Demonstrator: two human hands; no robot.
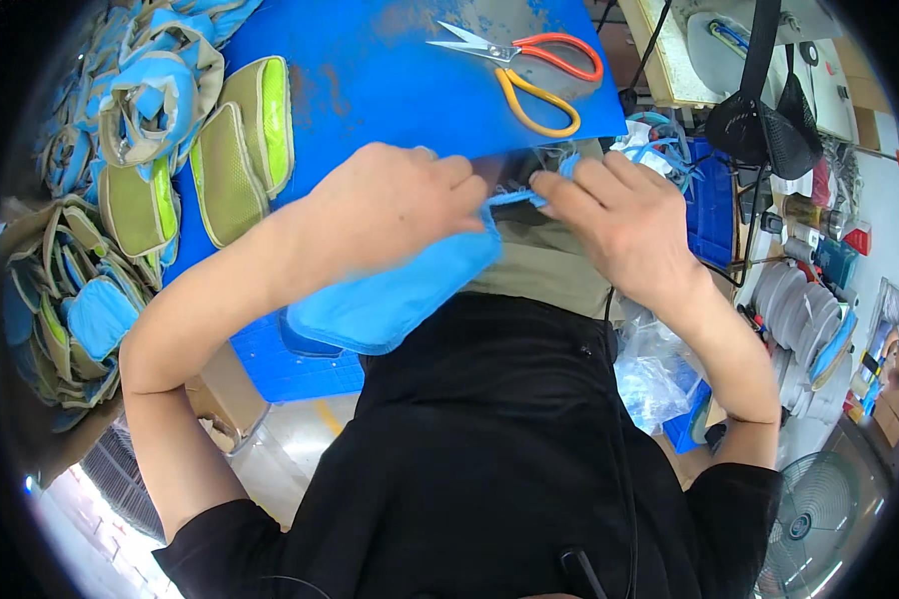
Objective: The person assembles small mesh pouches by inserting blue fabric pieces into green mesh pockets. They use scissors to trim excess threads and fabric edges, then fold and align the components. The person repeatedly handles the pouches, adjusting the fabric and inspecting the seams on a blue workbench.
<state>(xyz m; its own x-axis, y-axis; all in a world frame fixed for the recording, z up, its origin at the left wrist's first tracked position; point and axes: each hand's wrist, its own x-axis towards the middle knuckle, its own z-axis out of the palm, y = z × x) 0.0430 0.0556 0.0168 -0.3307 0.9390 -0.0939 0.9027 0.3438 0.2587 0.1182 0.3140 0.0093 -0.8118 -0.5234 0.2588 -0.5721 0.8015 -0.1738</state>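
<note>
My left hand (400,205) is closed on the top corner of a light-blue fabric piece (400,295) with rounded corners and a stitched edge, which hangs below my wrist. From that corner a narrow blue strip (517,198) stretches across to my right hand (624,215), whose thumb and fingers pinch its other end. The piece is held in front of my body, past the near edge of the table. Part of it is hidden behind my left hand and forearm. A pair of scissors (504,50) with one red and one orange handle lies spread on the table beyond my hands.
The blue tabletop (390,90) carries olive-and-lime pads (232,172) at left, beside heaped blue-and-tan fabric pieces (160,80). Another pile of pieces (80,299) sits lower left. At right are a blue crate (711,210), plastic bags (654,374), white reels (794,304) and a fan (809,524).
</note>
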